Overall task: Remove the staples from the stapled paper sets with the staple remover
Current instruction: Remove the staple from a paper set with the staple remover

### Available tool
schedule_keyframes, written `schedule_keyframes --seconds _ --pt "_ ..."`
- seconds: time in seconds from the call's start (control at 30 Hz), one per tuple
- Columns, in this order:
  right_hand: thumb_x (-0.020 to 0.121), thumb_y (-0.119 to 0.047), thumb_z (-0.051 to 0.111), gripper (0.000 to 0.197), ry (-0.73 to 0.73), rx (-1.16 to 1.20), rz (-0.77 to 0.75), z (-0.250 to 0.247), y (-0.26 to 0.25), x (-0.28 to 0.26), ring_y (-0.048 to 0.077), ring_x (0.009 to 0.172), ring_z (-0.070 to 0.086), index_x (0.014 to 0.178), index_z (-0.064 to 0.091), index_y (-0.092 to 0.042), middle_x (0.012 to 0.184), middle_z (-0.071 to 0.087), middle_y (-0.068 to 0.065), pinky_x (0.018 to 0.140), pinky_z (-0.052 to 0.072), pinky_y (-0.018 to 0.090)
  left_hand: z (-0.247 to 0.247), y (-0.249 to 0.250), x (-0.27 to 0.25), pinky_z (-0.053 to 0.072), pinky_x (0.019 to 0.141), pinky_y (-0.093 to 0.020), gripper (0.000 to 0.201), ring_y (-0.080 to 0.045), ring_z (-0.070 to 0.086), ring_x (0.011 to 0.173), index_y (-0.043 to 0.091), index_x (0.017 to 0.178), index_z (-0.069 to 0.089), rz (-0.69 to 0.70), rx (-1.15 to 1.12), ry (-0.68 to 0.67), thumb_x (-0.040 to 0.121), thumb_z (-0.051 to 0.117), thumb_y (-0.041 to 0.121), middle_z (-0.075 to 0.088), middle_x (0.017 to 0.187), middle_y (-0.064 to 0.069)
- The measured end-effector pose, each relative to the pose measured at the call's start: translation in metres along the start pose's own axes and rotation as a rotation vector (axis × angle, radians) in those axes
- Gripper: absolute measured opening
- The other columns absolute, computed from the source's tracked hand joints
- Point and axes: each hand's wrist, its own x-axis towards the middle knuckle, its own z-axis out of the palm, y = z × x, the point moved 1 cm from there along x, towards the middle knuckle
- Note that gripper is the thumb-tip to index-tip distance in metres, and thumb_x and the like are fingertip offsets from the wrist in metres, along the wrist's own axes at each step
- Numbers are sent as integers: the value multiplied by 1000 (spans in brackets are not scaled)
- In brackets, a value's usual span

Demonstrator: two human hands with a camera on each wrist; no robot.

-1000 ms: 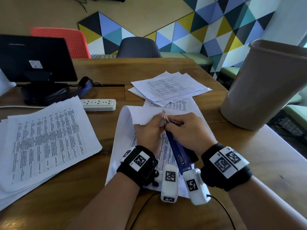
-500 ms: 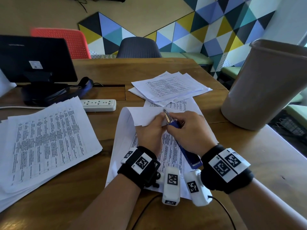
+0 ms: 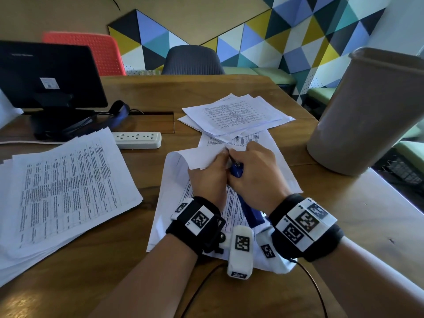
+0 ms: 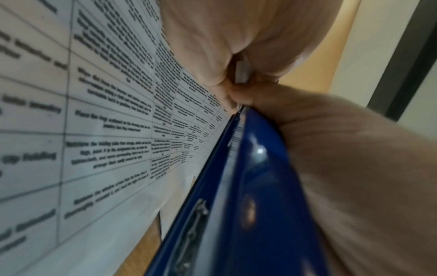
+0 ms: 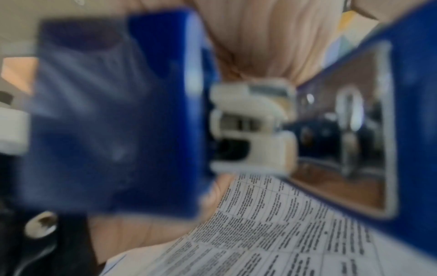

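A stapled paper set (image 3: 174, 180) lies in front of me with its top sheet folded back. My left hand (image 3: 210, 173) pinches the folded corner of that sheet. My right hand (image 3: 254, 173) grips a blue staple remover (image 3: 249, 211), whose metal tip (image 3: 229, 154) touches the paper's corner between my two hands. In the left wrist view the blue staple remover (image 4: 248, 186) runs beside the printed paper (image 4: 94, 112). The right wrist view is blurred: the blue staple remover (image 5: 113, 115) lies close above the paper (image 5: 272, 233). The staple itself is hidden.
A loose stack of papers (image 3: 234, 115) lies just beyond my hands, and a larger stack (image 3: 57, 187) at the left. A tall grey bin (image 3: 371, 111) stands at the right. A white power strip (image 3: 137, 138) and a black monitor (image 3: 46, 76) sit at the back left.
My right hand has pushed the staple remover forward, so less of its blue body shows behind the hand. Its tip has moved further into the folded corner. The left hand keeps its pinch.
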Motion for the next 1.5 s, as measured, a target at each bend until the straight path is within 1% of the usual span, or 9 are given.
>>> schedule_keyframes --seconds 0.2,0.37,0.47,0.67,0.77,0.97,1.07,1.27,1.5 --pt "84 -21 75 14 62 75 74 -18 15 -5 10 66 50 96 77 -16 61 54 -1 61 37 16 9 19 0 62 76 -43 13 -24 76 85 -2 99 72 28 151 56 87 74 -1 78 92 -12" --pt "96 -23 68 38 56 264 246 -35 37 -14 6 82 64 134 69 -30 98 72 -14 68 43 7 8 40 13 62 79 -37 10 -6 74 77 18 84 72 58 414 150 87 75 28 78 77 11" --pt "102 -24 58 41 38 384 287 -37 46 -15 6 84 64 142 56 -33 94 64 -19 76 50 27 14 49 11 48 58 -24 17 -8 62 59 21 77 62 -23 423 144 92 69 26 66 62 11" --pt "97 -39 70 39 116 430 277 -37 44 -16 4 64 57 131 52 -33 77 65 -7 61 44 17 25 68 5 34 49 -27 18 -11 38 49 11 83 64 -203 449 -4 96 58 23 48 55 3" --pt "95 -42 71 26 179 407 268 -43 43 -11 14 75 65 110 61 -23 84 71 -2 66 52 35 31 83 -6 34 56 -28 23 -12 38 54 15 80 65 -200 455 -158 98 59 28 48 57 5" --pt "101 -42 63 32 158 448 337 -69 58 -2 0 47 51 87 69 -14 71 74 -13 56 39 28 15 113 0 43 75 -23 75 -15 49 93 22 112 55 498 911 -236 64 79 73 53 103 -6" --pt "101 -41 63 33 24 455 365 -78 64 0 4 45 46 85 70 -13 67 73 -14 56 40 28 13 113 8 41 97 -33 100 -15 46 126 40 137 38 489 1172 -366 56 93 59 48 140 0" --pt "94 -29 69 45 -101 351 366 -73 60 -2 16 64 57 128 38 -26 89 65 5 59 43 29 13 97 23 61 83 -44 52 -16 75 86 21 99 74 118 1175 -285 62 93 51 78 92 6" --pt "86 -10 68 57 -285 249 220 -51 49 -11 18 71 55 120 25 -26 92 58 7 62 46 34 -9 68 18 59 93 -50 25 -25 76 93 19 92 73 -138 735 -110 77 88 5 79 100 -6"
